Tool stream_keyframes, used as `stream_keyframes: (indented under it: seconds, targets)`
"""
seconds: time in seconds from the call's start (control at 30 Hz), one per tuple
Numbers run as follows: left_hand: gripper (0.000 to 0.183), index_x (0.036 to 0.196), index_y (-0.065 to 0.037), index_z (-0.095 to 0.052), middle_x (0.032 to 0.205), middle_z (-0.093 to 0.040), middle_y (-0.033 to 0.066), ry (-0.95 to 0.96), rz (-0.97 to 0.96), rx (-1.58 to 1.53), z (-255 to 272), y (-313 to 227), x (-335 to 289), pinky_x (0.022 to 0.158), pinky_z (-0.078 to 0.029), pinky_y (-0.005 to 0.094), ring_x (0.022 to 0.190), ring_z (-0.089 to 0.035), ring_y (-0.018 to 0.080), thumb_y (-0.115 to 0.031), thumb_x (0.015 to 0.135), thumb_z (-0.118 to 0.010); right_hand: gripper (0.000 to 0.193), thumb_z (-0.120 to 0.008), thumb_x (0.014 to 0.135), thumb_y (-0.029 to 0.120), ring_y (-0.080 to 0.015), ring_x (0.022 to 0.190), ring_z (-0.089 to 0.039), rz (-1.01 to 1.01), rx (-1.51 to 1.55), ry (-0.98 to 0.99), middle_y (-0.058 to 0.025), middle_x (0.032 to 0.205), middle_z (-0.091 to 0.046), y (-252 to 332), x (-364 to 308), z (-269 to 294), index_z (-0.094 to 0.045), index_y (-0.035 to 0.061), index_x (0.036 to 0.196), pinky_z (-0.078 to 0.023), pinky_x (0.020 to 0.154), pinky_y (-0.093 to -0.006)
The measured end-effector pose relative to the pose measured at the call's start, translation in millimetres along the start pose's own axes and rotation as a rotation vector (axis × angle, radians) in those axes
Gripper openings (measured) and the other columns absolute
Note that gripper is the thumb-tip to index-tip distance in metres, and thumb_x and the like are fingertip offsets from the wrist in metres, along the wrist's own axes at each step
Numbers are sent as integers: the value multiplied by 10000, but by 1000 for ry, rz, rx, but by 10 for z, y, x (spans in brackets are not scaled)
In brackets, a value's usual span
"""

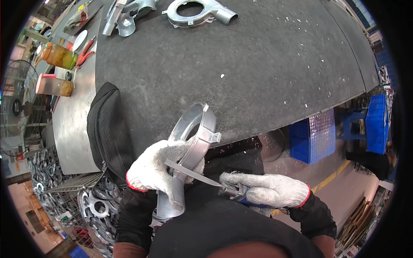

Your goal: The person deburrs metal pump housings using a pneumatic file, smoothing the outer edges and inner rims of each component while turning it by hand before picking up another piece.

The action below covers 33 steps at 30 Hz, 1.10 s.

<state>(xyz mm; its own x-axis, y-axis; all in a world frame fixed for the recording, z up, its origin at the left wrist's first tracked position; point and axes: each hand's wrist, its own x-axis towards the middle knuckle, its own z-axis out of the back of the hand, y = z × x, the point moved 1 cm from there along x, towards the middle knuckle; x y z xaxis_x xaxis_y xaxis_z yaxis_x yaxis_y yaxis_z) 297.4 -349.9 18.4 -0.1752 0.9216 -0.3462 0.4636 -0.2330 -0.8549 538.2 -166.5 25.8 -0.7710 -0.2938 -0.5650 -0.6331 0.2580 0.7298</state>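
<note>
holding a metal ring part [202, 144] in one gloved hand and a thin-bladed tool [234, 191] in the other

the ring part is tilted up over the person's lap at the near edge of the dark table [266, 73], its round opening toward the top and its spout pointing down. the left hand [158, 165], in a white knitted glove with a red cuff edge, is closed around its lower half. the right hand [275, 189], gloved the same way, is wrapped around the tool's body. the tool's flat blade [195, 175] slants up and left across the part near the left thumb; whether it touches the metal cannot be told.

just left of the part, a black mesh bag [112, 129] lies at the table edge. at the far side of the table rest another ring part [189, 22] and more silver pieces [126, 25]. on the metal sheet [75, 133] at left are a jar [60, 56] with an orange lid, a bottle [55, 86] with a pink lid and red pliers [84, 56]. lower left, a wire basket [75, 182] is near many metal parts [99, 208]. at right, a blue crate [300, 142] is below the table, near a yellow floor line [331, 177].
</note>
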Motion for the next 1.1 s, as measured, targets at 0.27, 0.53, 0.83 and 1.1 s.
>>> stream_keyframes:
  seconds: [0.27, 0.53, 0.83, 1.1]
  targets:
    - [676, 1026, 76, -674, 825, -686, 145, -46, 0, 24, 46, 69, -7, 611, -515, 313, 705, -655, 190, -399, 647, -969, 613, -508, 1077, 379, -107, 702, -631, -149, -215, -16, -5, 886, -629, 228, -99, -34, -297, 309, 1648, -576, 676, -260]
    - [808, 1027, 79, -659, 807, -669, 135, 42, 54, 177, 38, -3, 27, 611, -506, 300, 695, -642, 183, -435, 520, -1020, 606, -508, 1075, 346, -114, 697, -628, -125, -73, -29, -13, 862, -615, 131, -33, -41, -304, 330, 1645, -571, 674, -267]
    - [856, 1031, 120, -652, 808, -682, 168, -120, -8, 40, 61, 164, 23, 577, -506, 314, 681, -657, 214, -524, 569, -977, 651, -648, 970, 362, -266, 705, -727, 67, -434, -216, -89, 973, -744, 201, -141, -199, -440, 297, 1583, -592, 681, -364]
    - [824, 1018, 133, -658, 799, -678, 196, -3, -111, 96, 2, 73, 58, 551, -508, 307, 662, -655, 212, -486, 575, -975, 751, -743, 908, 420, -283, 637, -705, 182, -1189, -597, -94, 796, -671, 162, -92, -318, -406, 391, 1578, -583, 563, -406]
